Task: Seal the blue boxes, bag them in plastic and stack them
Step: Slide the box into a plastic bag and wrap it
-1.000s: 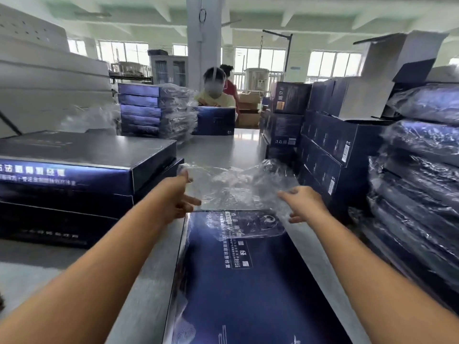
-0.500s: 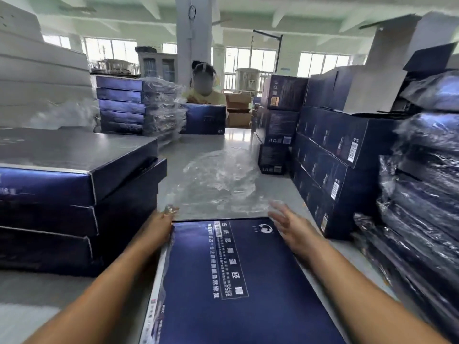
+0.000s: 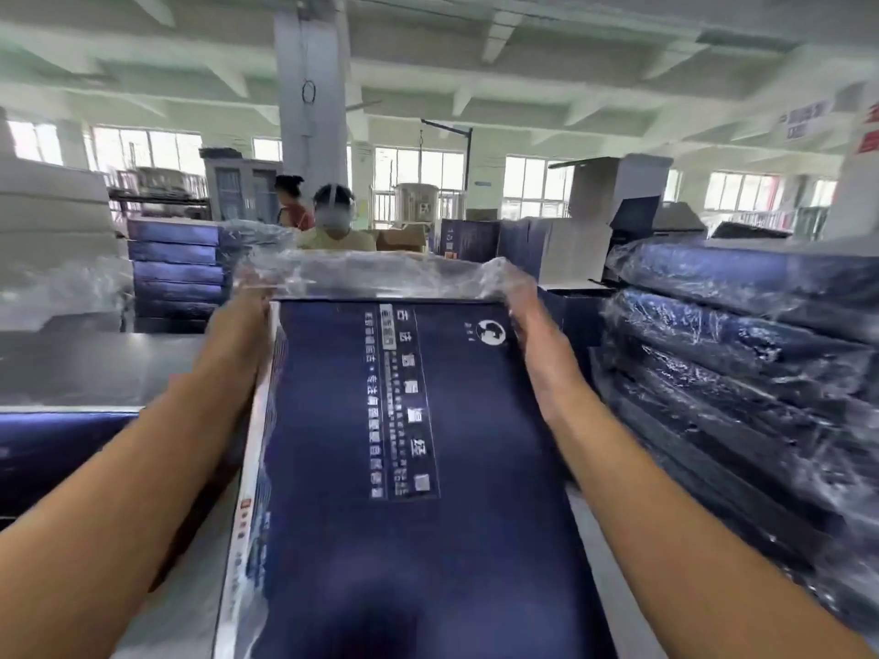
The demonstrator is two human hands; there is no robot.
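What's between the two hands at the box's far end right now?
In the head view, the clear plastic bag stretches from the left hand to the right hand, over the far edge of the blue box.

left hand (image 3: 236,328), right hand (image 3: 532,336) | grip plastic bag (image 3: 380,277) | over blue box (image 3: 428,539) end
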